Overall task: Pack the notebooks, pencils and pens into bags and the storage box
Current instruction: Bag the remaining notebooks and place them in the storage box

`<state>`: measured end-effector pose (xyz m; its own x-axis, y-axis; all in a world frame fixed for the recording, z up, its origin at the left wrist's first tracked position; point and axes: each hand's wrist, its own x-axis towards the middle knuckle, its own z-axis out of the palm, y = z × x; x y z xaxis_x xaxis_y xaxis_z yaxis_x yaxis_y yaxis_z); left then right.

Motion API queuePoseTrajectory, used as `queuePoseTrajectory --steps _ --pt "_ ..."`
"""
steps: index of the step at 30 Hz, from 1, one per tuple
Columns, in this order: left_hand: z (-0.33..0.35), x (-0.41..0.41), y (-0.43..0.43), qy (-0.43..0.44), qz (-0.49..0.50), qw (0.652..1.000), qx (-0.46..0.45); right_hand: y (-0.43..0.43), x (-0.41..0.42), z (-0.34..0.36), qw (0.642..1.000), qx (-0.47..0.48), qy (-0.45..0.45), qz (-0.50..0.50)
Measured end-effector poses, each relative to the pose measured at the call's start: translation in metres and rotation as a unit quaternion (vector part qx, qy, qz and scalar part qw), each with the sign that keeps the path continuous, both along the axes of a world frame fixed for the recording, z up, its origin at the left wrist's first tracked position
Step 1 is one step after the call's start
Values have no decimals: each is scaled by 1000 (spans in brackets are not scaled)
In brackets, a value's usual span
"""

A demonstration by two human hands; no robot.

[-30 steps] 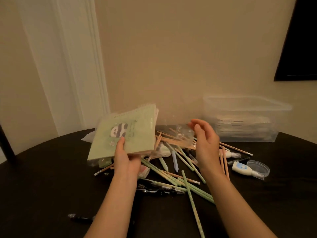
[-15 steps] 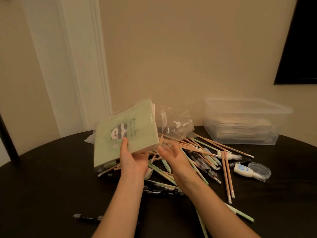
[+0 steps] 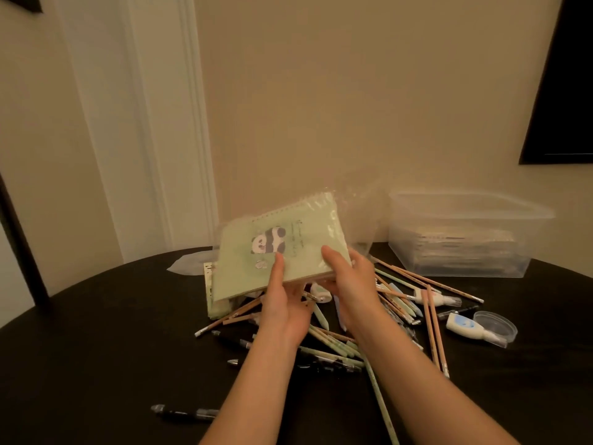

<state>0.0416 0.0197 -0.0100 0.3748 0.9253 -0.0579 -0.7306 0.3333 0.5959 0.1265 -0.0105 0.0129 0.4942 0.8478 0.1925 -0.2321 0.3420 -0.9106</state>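
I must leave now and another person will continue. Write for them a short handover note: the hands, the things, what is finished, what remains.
Left hand: grips the green panda notebook from below, thumb on the cover.
Right hand: grips the same notebook at its right corner.
Clear bag: around the notebook's upper part; how far in is unclear.
Done: the storage box, far right on the table, holds stacked notebooks.
Left: finish bagging this notebook; loose pencils and pens lie on the table.
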Motion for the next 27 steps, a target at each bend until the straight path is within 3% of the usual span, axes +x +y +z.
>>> queuePoseTrajectory --steps 3,7,10,16,20,21,23,27 --pt "6 -9 -3 126 -68 989 22 2 16 16 999 -10 24 -31" --pt "26 -31 -16 282 -121 947 94 -2 36 35 996 -23 63 -63" --pt "48 -43 -28 341 -76 919 184 -12 48 54 996 -19 34 -79" --pt "95 -56 -39 341 39 893 292 -39 56 87 995 5 -5 -102" --pt "103 -60 -34 460 160 803 343 -62 51 93 998 2 -39 -57" --pt "103 -61 -33 479 161 795 335 -68 47 94 998 1 -52 -41" --pt "99 -65 -37 476 104 821 299 -80 40 92 997 -1 -74 -6" --pt "80 -75 -50 351 0 902 252 -96 25 72 994 -5 -91 66"
